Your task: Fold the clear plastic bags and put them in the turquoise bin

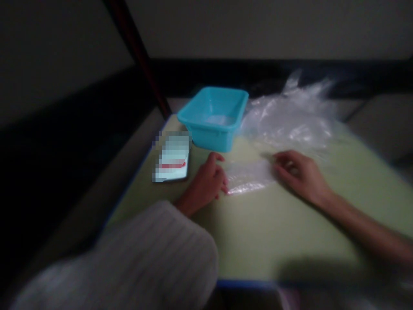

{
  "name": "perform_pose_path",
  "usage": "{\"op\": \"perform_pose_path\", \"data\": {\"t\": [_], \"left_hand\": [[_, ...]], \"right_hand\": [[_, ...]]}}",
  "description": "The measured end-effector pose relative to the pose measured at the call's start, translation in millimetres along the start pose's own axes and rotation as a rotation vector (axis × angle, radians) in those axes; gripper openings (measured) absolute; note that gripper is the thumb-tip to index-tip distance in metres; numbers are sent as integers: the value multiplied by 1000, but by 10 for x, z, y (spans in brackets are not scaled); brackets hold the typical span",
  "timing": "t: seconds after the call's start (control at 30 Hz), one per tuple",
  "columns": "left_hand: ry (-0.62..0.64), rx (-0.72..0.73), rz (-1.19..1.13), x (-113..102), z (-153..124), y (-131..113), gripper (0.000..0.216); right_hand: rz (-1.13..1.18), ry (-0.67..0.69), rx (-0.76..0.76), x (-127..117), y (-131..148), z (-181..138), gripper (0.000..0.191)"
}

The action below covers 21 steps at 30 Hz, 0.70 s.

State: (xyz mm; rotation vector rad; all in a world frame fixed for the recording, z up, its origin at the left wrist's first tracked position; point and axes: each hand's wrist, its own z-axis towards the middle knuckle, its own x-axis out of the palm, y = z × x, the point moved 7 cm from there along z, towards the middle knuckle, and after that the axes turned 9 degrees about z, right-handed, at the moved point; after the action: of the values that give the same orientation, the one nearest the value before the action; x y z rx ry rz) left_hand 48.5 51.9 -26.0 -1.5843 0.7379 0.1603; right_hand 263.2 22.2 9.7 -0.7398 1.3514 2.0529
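Note:
A small clear plastic bag [248, 176] lies flat on the pale green table [274, 232]. My left hand [208, 181] has its fingers curled and pinches the bag's left edge. My right hand [300, 174] rests on the bag's right end, fingers bent and pressed onto the plastic. The view is dim and blurred.
A turquoise plastic tub [213, 117] stands just behind the hands. A heap of crumpled clear plastic bags [290, 114] lies to its right. A phone with a lit screen [172, 157] lies left of my left hand, near the table's blue left edge.

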Motion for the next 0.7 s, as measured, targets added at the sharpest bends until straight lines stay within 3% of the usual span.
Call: {"op": "perform_pose_path", "data": {"t": [0.17, 0.3, 0.57, 0.63, 0.7], "left_hand": [[3, 8, -14, 6, -9, -5, 28], [1, 3, -18, 19, -3, 15, 29], [30, 5, 28, -33, 13, 1, 28], [-47, 55, 138, -128, -3, -68, 24], [-213, 157, 320, -223, -57, -204, 17]], "right_hand": [[-216, 203, -247, 174, 207, -90, 56], [-335, 361, -327, 380, 163, -186, 72], [-415, 390, -341, 449, 69, -217, 77], [-425, 387, -337, 449, 70, -216, 77], [-429, 387, -329, 450, 73, -215, 77]]}}
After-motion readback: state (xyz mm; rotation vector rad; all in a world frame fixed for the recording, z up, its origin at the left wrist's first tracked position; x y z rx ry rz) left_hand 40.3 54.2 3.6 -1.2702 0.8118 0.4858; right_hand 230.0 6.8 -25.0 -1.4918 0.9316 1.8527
